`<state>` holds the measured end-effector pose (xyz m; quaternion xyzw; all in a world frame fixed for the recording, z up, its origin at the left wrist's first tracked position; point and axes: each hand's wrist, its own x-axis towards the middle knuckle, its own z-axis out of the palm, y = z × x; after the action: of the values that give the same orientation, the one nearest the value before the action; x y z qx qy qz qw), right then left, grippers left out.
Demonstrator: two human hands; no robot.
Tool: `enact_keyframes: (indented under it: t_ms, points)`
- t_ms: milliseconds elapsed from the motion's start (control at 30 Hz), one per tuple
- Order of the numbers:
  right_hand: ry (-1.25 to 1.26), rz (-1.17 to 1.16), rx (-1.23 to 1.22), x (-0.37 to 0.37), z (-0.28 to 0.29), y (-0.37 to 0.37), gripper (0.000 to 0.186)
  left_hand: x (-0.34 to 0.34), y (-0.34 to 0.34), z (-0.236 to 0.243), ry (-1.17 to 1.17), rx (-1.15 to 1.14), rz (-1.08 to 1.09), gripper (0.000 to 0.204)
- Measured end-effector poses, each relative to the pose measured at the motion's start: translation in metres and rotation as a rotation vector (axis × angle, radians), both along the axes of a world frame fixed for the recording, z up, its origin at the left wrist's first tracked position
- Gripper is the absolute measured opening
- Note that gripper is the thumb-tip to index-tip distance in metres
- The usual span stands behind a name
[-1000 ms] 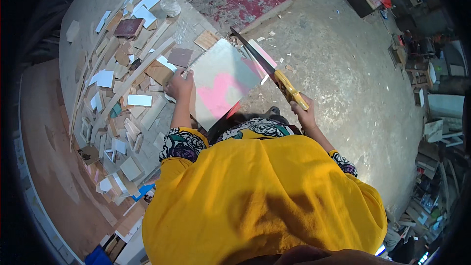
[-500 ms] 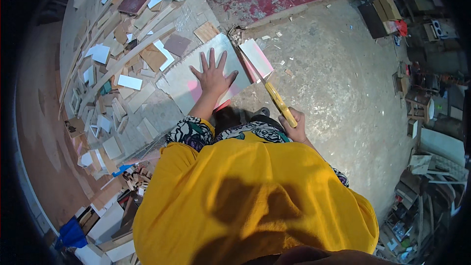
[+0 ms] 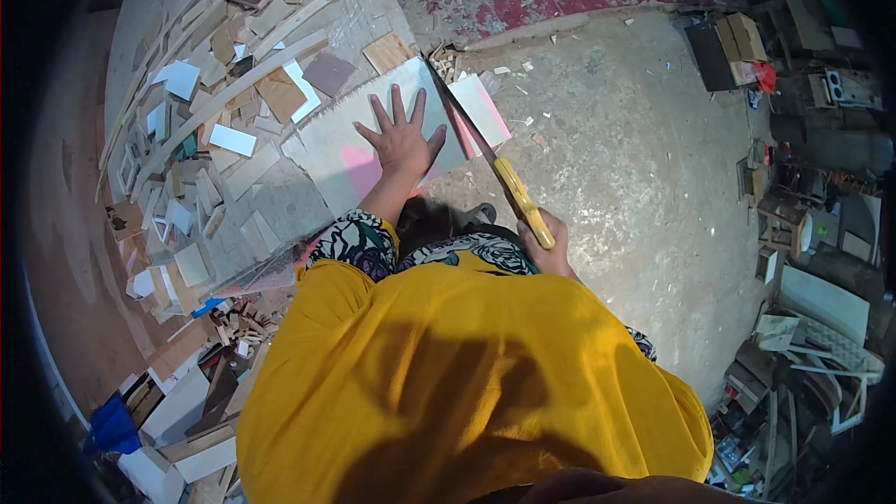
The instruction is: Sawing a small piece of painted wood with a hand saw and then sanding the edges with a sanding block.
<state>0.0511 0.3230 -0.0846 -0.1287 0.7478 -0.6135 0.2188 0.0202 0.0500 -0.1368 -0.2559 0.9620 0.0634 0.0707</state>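
Offcuts (image 3: 232,139) lay jumbled on the person's left, and beside them, straight ahead, I could see a pale, pink-patched board (image 3: 341,140). The left hand (image 3: 404,147) lay on it, palm down, fingers spread wide, gripping nothing. The right hand (image 3: 553,247) was curled around a yellow-handled saw (image 3: 513,187), its dark blade slanting along the board's right side beside a white, pink-edged section (image 3: 483,105).

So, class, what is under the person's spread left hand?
A pale board with a pink patch lies under the left hand; the part directly beneath is covered and cannot be seen.
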Motion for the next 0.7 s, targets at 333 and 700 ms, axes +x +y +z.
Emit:
enact_keyframes:
  t_ms: [333, 700]
  points:
    - [-0.159, 0.099, 0.249, -0.051, 0.075, -0.051, 0.018, 0.004, -0.002, -0.007, 0.128, -0.044, 0.019, 0.071]
    - [-0.181, 0.042, 0.203, -0.079, 0.085, -0.071, 0.023, -0.003, -0.006, -0.016, 0.095, -0.064, 0.038, 0.068]
